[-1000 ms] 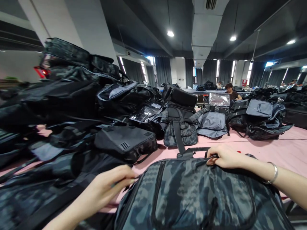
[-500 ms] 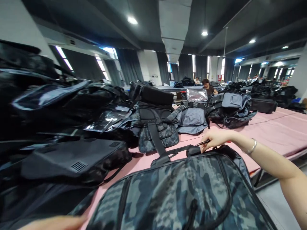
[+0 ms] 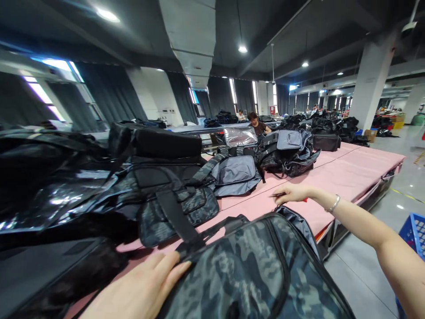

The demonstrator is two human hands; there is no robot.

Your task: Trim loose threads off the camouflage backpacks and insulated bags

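The camouflage bag fills the lower middle of the frame, lying on the near edge of the pink surface with its far end toward the centre. It looks like soft woven fabric over a padded body: likely bulky but not heavy, floppy where unfilled, and not slippery. The sturdiest places to take hold would be the black webbing strap that runs up from its top edge, or the zipped seam along the rim.

The left hand, at the lower left, lies flat on the bag's near corner, fingers stretched out and pressing rather than gripping. The right hand, right of centre, reaches over the surface just beyond the bag's far end; its fingers are pinched on a thin dark tool, with a bit of red showing beside the wrist. What the tool is cannot be made out. A metal bracelet sits on that wrist.

Further out, a heap of dark bags crowds the left half, one grey-lined bag lies open at centre, and another pile sits behind it. A seated person works at the far end. A blue crate stands on the floor at the right edge. No brand, label or writing is readable anywhere.
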